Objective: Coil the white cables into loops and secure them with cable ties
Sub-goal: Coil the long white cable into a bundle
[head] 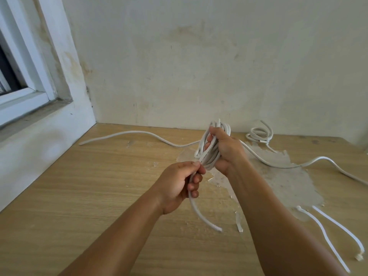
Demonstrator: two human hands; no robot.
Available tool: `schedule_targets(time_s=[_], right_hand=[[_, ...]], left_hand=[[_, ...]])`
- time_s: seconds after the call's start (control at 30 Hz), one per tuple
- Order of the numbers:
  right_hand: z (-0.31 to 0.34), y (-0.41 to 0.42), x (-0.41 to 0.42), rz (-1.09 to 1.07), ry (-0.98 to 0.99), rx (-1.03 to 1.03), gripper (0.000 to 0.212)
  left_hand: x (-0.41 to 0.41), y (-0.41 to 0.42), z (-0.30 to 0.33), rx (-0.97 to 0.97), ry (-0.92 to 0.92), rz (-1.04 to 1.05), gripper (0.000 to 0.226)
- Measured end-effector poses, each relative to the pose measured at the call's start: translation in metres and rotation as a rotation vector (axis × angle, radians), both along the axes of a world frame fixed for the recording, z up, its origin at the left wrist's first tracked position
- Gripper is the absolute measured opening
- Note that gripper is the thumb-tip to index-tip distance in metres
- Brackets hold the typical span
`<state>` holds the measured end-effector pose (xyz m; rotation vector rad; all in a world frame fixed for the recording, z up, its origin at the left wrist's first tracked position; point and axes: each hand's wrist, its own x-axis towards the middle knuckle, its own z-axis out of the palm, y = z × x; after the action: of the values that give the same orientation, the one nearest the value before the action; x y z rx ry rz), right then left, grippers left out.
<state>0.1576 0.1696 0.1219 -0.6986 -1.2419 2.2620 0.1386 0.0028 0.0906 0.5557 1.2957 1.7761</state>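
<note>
My right hand [227, 150] grips a coil of white cable [209, 154], several loops bunched upright above the table. My left hand [179, 184] is closed on the loose tail of that cable [199, 214], which hangs down and ends free near the table. A second white cable [139, 133] lies uncoiled across the back of the wooden table [79, 186]. It runs behind my hands and on to the right edge. A small finished coil [258, 134] rests by the wall at the back right. Two white cable ties [326, 238] lie flat at the right front.
A patch of torn veneer [288, 182] shows pale on the tabletop under and right of my hands. A stained wall stands behind the table, and a window sill [29, 116] borders the left side. A small white scrap [239, 224] lies near the cable's tail.
</note>
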Motion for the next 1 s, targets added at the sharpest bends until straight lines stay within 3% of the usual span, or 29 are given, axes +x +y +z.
schedule_targets(time_s=[0.2, 0.4, 0.47, 0.57, 0.67, 0.73, 0.87, 0.93, 1.0], right_hand=[[0.005, 0.005, 0.005, 0.044, 0.095, -0.164, 0.016], [0.010, 0.013, 0.009, 0.071, 0.162, -0.227, 0.018], [0.014, 0.017, 0.011, 0.097, 0.197, -0.254, 0.018], [0.017, 0.022, 0.017, 0.139, 0.228, -0.286, 0.020], [0.015, 0.020, 0.020, 0.175, 0.241, -0.320, 0.021], [0.012, 0.018, 0.020, 0.201, 0.256, -0.345, 0.018], [0.006, 0.013, 0.018, 0.247, 0.275, -0.349, 0.016], [0.003, 0.009, 0.018, 0.264, 0.281, -0.342, 0.017], [-0.002, 0.004, 0.017, 0.274, 0.287, -0.342, 0.019]], left_hand=[[-0.022, -0.014, -0.004, -0.112, 0.489, -0.206, 0.016], [-0.034, -0.018, -0.007, -0.227, 0.699, -0.358, 0.010], [-0.035, -0.019, -0.005, -0.346, 0.839, -0.401, 0.013], [-0.042, -0.018, -0.009, -0.481, 1.181, -0.192, 0.031], [-0.050, -0.011, -0.013, -0.449, 1.440, 0.276, 0.019], [-0.049, -0.005, -0.010, -0.513, 1.409, 0.483, 0.020], [-0.040, -0.004, -0.008, -0.529, 1.202, 0.577, 0.029], [-0.039, -0.004, -0.009, -0.466, 1.012, 0.591, 0.030], [-0.042, 0.000, -0.008, -0.355, 0.641, 0.597, 0.030]])
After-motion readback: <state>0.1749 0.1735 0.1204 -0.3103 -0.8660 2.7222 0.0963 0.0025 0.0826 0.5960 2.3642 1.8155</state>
